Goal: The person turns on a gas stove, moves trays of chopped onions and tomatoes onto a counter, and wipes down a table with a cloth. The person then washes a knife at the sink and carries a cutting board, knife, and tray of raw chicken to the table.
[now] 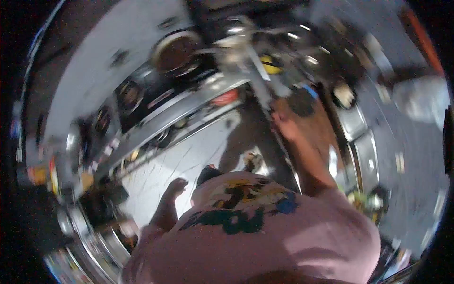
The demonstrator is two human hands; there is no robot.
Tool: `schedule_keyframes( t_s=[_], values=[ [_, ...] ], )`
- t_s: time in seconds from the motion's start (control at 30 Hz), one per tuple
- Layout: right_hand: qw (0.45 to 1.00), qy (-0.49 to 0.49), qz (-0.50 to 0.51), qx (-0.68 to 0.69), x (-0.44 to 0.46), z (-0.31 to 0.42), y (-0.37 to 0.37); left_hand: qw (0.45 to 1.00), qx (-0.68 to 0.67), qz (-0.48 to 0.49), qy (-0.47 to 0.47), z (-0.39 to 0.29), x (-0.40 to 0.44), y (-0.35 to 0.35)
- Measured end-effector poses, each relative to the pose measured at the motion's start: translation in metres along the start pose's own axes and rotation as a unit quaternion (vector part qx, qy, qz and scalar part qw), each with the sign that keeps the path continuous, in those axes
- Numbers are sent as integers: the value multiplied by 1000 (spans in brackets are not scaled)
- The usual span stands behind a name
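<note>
Brown board, blurred by motion, lies on the counter ahead and to the right of a person in a pink shirt, seen from above. At its far end sits a dark, rounded mass with a strip of blue at its edge; what it is cannot be made out. Just beyond the board's right side, a dark bowl holds something pale. Next to it stand metal trays, their contents too smeared to name. Across the way, on the stove, a large round pan shows brown inside, with smaller round vessels nearer the person.

Pale floor runs as an open strip between the stove's long metal front edge and the board's left edge, with a shadow over its right part.

The right hand is at that left edge, fingers pointing away from the person and seemingly bent; whether they touch the board or pinch anything, I cannot tell. The left hand hangs over the floor, well apart from the stove, fingers loosely curled and close together, apparently holding nothing.
</note>
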State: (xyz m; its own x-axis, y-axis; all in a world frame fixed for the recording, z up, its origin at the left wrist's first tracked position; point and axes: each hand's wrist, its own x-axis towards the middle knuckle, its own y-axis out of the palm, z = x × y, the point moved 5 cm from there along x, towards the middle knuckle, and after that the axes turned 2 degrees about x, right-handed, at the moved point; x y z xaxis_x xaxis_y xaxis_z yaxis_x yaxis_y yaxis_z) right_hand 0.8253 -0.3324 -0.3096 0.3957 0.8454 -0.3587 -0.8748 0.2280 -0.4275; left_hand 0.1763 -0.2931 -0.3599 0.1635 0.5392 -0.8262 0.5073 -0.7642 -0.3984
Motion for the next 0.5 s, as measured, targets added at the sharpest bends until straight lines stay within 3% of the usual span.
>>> schedule_keyframes(
  t_s=[0.03, 0.07, 0.1, 0.2, 0.27, 0.3, 0.4, 0.43, 0.47, 0.5],
  values=[
    [946, -16, 279, 162, -16, 9, 36, 997, 52, -13, 52, 11, 5, -4],
    [935, -141, 287, -154, -32, -4, 64, 989, 110, -23, 99, 28, 11, -5],
    [954, -203, 219, -7, -48, -5, 86, 985, 127, -42, 109, 34, 4, -13],
    [933, -84, 349, -27, -68, -58, 125, 980, 137, -113, 89, 39, -9, -28],
    [919, -27, 391, -50, -64, -88, 139, 991, -39, -118, 46, 54, -25, -35],
    [912, -3, 406, -53, -58, -98, 146, 994, -5, -105, 0, 56, -30, -43],
    [885, 72, 459, 38, -18, -144, 170, 993, -55, -105, -14, 88, -52, -61],
    [860, 119, 481, 123, 5, -170, 179, 992, -66, -109, -16, 106, -55, -66],
    [739, 239, 535, 333, 50, -235, 198, 991, -57, -114, -31, 124, -60, -72],
    [836, 119, 498, 199, 17, -117, 167, 991, -47, -116, -47, 146, -62, -75]
  ],
)
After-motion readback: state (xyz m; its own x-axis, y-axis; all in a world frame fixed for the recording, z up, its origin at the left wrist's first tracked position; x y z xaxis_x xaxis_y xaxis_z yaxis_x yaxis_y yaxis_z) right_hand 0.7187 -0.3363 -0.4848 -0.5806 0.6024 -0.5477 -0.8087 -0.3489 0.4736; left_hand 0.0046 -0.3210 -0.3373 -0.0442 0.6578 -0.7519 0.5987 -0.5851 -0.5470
